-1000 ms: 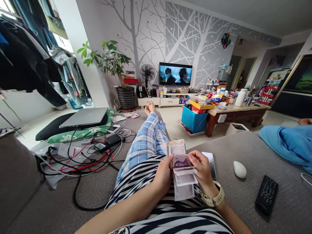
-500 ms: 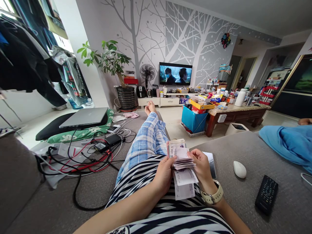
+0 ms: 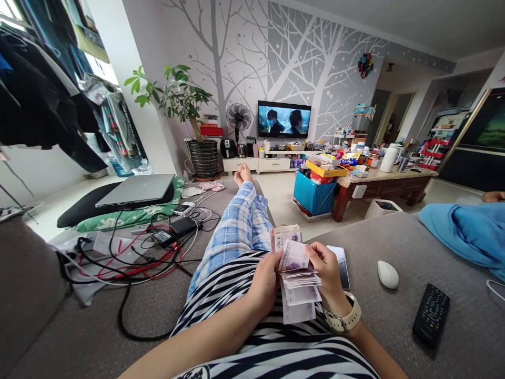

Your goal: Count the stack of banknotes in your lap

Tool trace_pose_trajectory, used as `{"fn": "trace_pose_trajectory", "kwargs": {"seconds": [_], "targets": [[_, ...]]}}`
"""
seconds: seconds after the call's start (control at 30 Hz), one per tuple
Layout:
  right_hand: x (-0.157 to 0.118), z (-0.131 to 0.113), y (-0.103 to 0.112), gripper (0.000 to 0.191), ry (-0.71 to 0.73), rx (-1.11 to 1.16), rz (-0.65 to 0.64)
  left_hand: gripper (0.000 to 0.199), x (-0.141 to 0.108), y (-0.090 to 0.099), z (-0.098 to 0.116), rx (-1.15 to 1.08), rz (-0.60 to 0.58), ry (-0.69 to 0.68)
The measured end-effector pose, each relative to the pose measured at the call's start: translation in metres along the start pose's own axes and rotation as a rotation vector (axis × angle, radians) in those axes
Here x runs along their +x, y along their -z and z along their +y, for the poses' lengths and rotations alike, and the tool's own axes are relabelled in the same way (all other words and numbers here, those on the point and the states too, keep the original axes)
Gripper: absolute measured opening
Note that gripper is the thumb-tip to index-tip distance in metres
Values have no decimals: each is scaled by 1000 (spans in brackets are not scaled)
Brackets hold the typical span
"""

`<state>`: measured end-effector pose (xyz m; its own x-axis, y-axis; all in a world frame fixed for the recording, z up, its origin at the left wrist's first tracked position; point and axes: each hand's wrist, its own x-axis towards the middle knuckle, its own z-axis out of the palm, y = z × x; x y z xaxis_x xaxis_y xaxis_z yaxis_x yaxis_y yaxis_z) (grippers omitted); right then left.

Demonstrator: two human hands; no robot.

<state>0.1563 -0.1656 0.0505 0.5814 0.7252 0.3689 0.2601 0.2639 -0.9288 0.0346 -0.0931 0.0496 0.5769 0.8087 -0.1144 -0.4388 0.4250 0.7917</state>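
A stack of banknotes (image 3: 300, 279) is held above my lap, over the striped shirt. My left hand (image 3: 265, 279) is closed round the stack's left side, its thumb pressing on top. Several notes fan downward below the thumb, and others stand up behind, toward my knees. My right hand (image 3: 326, 267) pinches the upper right edge of one purplish banknote (image 3: 294, 255) between thumb and finger. That note is lifted and tilted upright, its left edge near my left thumb. A beige watch (image 3: 347, 316) is on my right wrist. The undersides of both hands are hidden.
Right of me on the grey sofa lie a phone (image 3: 340, 263), a white mouse (image 3: 388, 275), a black remote (image 3: 431, 315) and blue cloth (image 3: 469, 234). Tangled cables (image 3: 145, 247) and a laptop (image 3: 136, 190) lie left. A cluttered table (image 3: 379, 181) stands ahead.
My right hand has raised one banknote so its face shows, and more folded edges show below it. The left hand stays in place round the stack.
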Motion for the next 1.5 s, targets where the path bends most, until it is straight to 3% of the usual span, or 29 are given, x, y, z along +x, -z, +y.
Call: {"fn": "trace_pose_trajectory", "kwargs": {"seconds": [0.63, 1.2, 1.5], "targets": [[-5, -4, -1, 33, 33, 56, 20, 38, 3, 8, -7, 41, -14, -10], [-4, -2, -2, 33, 49, 47, 50, 33, 2, 6, -7, 26, 16, 2], [-6, -6, -1, 34, 80, 78, 22, 37, -2, 3, -1, 27, -33, 0]]}}
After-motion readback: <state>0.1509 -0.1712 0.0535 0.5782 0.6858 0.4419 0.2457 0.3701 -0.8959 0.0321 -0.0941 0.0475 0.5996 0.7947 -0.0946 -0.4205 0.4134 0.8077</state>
